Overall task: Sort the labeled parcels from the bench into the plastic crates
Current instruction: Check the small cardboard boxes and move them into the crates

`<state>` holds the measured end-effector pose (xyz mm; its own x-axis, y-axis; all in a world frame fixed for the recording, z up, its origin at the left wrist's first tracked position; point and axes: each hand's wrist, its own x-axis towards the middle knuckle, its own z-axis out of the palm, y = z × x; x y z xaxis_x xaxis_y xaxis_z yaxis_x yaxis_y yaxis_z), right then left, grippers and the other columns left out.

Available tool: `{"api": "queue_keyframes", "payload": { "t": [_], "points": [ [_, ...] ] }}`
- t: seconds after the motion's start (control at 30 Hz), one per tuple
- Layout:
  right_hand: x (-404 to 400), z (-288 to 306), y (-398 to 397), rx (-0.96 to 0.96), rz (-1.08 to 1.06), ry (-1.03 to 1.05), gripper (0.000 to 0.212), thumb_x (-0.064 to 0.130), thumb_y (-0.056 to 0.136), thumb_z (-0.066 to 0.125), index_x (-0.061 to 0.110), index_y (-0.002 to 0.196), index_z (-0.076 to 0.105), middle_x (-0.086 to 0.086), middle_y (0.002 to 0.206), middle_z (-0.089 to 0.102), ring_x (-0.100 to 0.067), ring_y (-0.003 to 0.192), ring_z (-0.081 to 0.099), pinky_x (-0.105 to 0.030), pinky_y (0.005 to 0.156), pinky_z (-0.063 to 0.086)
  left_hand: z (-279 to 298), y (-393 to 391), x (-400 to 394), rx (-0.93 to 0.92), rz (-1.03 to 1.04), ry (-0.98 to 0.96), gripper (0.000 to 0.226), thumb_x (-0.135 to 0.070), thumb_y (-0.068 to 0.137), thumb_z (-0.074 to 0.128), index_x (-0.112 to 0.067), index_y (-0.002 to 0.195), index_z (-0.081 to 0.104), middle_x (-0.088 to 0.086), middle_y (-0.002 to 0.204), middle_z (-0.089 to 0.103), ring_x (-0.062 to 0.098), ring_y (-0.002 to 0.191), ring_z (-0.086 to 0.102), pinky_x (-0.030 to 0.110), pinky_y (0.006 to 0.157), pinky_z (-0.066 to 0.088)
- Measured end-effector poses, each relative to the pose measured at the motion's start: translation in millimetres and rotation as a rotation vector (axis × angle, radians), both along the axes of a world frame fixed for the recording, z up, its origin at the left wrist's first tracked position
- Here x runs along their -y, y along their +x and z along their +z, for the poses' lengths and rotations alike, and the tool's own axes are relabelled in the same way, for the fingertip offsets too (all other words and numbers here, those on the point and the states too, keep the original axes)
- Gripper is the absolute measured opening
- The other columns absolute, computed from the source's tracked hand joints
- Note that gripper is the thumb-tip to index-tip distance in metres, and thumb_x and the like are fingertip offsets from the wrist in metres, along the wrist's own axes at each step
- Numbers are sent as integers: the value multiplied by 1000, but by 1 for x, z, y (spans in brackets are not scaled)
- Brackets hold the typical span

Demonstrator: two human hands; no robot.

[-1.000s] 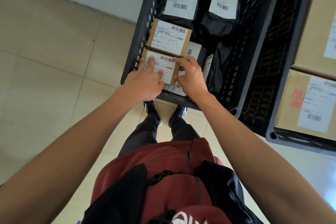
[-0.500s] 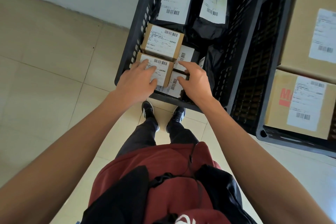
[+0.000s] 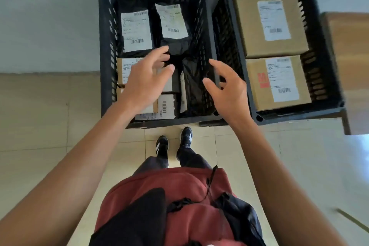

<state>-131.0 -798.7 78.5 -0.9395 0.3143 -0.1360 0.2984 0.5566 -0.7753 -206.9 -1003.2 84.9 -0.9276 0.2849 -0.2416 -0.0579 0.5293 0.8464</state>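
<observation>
Hands hover empty over the left crate [image 3: 103, 46], a black slatted bin standing on the tiled floor [image 3: 40, 116] against the wall. The left hand [image 3: 145, 78] floats with fingers spread and relaxed above the near-left corner, gripping nothing; beneath it lie small cardboard parcels [image 3: 122, 70], their white labels partly hidden by the palm. The right hand [image 3: 227, 90] hangs loose and empty too, fingers slack, just above the crate's right rim near the narrow gap that separates it from the right crate [image 3: 329, 50]. Two black mailer bags [image 3: 136, 32] with white labels lie side by side at the far end of the left crate, and dark open space shows along its right wall. The right crate holds two large cardboard boxes [image 3: 269, 22], one behind the other, nearly filling it edge to edge. A brown wooden surface [image 3: 349, 56] juts in just beyond the right crate. Black shoes [image 3: 161, 146] stand close to the left crate's near edge.
</observation>
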Motion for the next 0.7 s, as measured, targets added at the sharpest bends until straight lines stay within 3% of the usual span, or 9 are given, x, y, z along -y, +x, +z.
{"api": "queue_keyframes", "payload": {
  "t": [0.07, 0.17, 0.33, 0.43, 0.57, 0.63, 0.7],
  "points": [
    [-6, 17, 13, -18, -114, -42, 47, 26, 101, 67, 30, 147, 56, 13, 145, 59, -3, 134, 53, -34, 110, 50, 14, -2, -13, -22, -50, 56, 51, -33, 104, 58, -29, 153, 48, -17, 139, 61, -9, 121, 56, 10, 100, 42],
    [-18, 38, 34, -50, -277, -104, 44, 29, 100, 68, 33, 143, 60, 17, 136, 63, 1, 126, 57, -27, 104, 53, 31, -1, -36, -57, -136, 151, 48, -31, 103, 59, -27, 150, 52, -17, 133, 65, -7, 120, 61, 32, 110, 48],
    [-40, 58, 77, -105, -491, -77, 43, 37, 99, 69, 36, 141, 61, 12, 138, 64, 4, 118, 62, -28, 100, 57, 47, 9, -89, -104, -286, 241, 48, -27, 102, 61, -23, 150, 53, -12, 130, 69, -1, 117, 65, 39, 105, 54],
    [-59, 66, 105, -122, -600, -70, 45, 38, 99, 69, 36, 143, 59, 11, 134, 64, 8, 108, 62, -27, 95, 58, 52, 22, -125, -98, -405, 249, 48, -29, 103, 62, -22, 150, 54, -12, 130, 69, -3, 119, 63, 33, 110, 50],
    [-91, 75, 143, -165, -701, -114, 46, 24, 100, 69, 28, 145, 58, 12, 120, 65, 24, 90, 60, -8, 68, 53, 57, 44, -181, -114, -574, 241, 47, -28, 103, 63, -20, 149, 55, -11, 132, 67, -5, 120, 61, 16, 105, 48],
    [-110, 78, 164, -166, -742, -93, 46, 23, 100, 69, 27, 145, 58, 12, 120, 65, 21, 90, 61, -8, 70, 54, 59, 58, -212, -128, -653, 239, 45, -28, 103, 64, -22, 147, 57, -11, 132, 67, -2, 122, 61, 19, 102, 52],
    [-131, 79, 187, -168, -790, -61, 48, 27, 99, 70, 28, 146, 59, 7, 134, 64, 12, 99, 63, -12, 83, 56, 63, 76, -244, -167, -728, 222, 43, -29, 103, 64, -23, 145, 59, -11, 133, 67, 0, 123, 61, 21, 97, 55]
  ]
}}
